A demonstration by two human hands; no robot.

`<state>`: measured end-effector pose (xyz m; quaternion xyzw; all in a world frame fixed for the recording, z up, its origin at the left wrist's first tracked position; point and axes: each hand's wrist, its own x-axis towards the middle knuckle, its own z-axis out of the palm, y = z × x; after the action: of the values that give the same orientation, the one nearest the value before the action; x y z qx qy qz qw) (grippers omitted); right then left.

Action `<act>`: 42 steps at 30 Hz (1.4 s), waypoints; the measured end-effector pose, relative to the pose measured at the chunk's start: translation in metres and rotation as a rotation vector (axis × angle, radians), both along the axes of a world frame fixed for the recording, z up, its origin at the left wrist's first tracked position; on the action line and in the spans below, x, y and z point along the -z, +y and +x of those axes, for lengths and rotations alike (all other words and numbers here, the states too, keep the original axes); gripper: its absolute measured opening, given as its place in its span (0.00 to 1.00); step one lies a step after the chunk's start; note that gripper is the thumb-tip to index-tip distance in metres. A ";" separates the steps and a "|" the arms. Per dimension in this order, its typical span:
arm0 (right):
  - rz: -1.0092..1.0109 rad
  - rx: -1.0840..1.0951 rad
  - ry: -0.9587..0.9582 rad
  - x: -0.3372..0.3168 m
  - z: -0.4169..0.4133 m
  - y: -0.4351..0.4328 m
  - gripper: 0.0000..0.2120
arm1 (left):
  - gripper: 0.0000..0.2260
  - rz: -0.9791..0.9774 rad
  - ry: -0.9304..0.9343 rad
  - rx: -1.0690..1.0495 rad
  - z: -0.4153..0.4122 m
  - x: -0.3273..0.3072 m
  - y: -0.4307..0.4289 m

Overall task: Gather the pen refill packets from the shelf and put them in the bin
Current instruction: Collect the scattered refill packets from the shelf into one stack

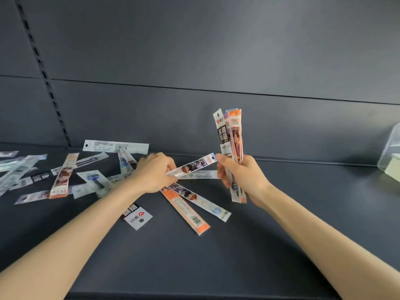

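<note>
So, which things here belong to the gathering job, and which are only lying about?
Job: bundle of packets in right hand; one packet in left hand; loose packets on shelf; clear container, possibly the bin.
Lying about: pale box; slotted rail.

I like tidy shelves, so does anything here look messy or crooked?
Yes. The loose pen refill packets lie scattered across the shelf at all angles, some overlapping, mostly on the left. Only the bundle gripped in the right hand stands neat and upright. The left hand holds a single packet.
</note>
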<state>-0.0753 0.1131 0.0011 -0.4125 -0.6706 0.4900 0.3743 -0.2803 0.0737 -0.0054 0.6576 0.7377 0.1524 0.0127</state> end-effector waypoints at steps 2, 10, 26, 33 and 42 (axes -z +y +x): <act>-0.001 0.006 0.024 0.001 -0.001 0.002 0.17 | 0.09 0.080 -0.090 0.003 -0.001 0.003 -0.003; -0.047 -0.039 0.264 0.006 -0.007 -0.001 0.04 | 0.07 0.385 -0.810 0.182 0.027 -0.009 -0.014; -0.121 -0.005 0.397 0.010 -0.004 0.001 0.05 | 0.05 0.017 -0.446 0.294 0.020 0.008 -0.023; -0.103 0.024 0.497 0.005 -0.001 -0.001 0.05 | 0.04 0.280 -0.345 0.307 0.027 0.009 -0.019; -0.150 0.111 0.574 0.000 0.007 -0.001 0.06 | 0.04 0.408 -0.997 0.025 0.019 0.001 -0.018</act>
<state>-0.0681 0.1124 0.0006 -0.3197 -0.4759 0.6135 0.5431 -0.2617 0.0558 -0.0069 0.5034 0.5898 0.5861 0.2351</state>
